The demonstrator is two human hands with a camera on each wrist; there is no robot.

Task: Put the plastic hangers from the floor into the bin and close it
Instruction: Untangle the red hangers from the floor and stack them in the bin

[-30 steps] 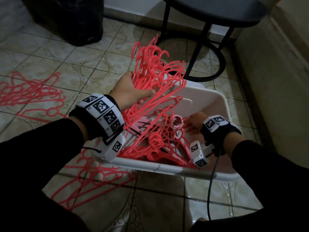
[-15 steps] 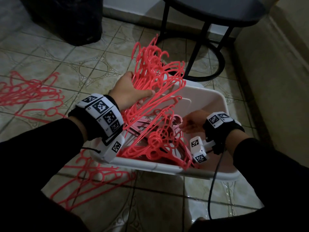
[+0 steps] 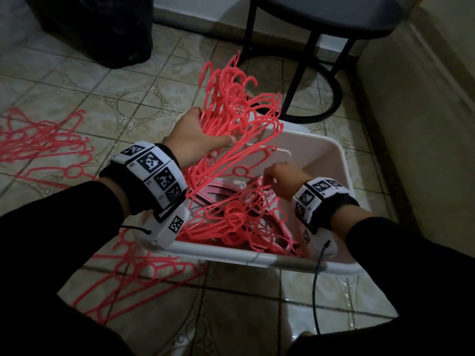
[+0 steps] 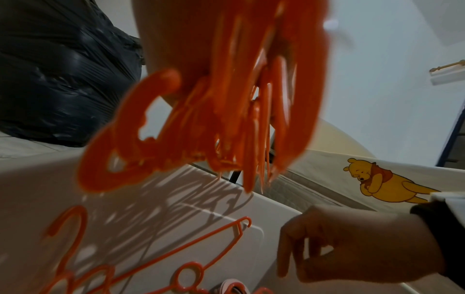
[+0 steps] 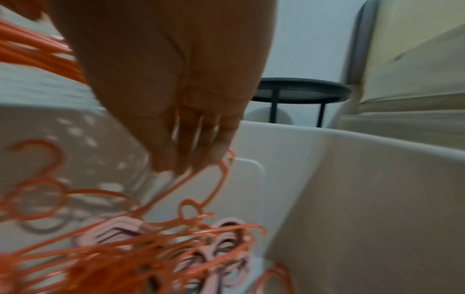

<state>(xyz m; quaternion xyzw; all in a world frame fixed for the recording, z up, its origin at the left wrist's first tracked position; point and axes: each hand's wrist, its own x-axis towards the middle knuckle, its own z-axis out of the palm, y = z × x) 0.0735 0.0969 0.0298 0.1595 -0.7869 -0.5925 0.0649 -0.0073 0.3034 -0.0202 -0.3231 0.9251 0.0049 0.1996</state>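
My left hand (image 3: 205, 134) grips a thick bundle of red plastic hangers (image 3: 231, 104) and holds it tilted over the white bin (image 3: 231, 254), hooks pointing up and away. The left wrist view shows the same bundle (image 4: 226, 99) close up and blurred. More red hangers (image 3: 239, 217) lie piled in the bin on top of some pink ones (image 5: 120, 228). Inside the bin, my right hand (image 3: 277, 173) points its fingers (image 5: 186, 159) down. They touch the arm of one hanger (image 5: 221, 179) and grip nothing. Loose hangers lie on the floor at the left (image 3: 46, 145) and by the bin's front left corner (image 3: 133, 273).
A black plastic bag (image 3: 97, 29) stands at the back left. A black round side table (image 3: 321, 16) with a ring base (image 3: 331, 98) stands right behind the bin. A beige upholstered piece (image 3: 424, 124) runs along the right. A cable (image 3: 317, 283) hangs from my right wrist.
My right hand has shifted a little farther into the bin, towards its far wall, and the wrist has turned. The left hand holds the bundle in the same place.
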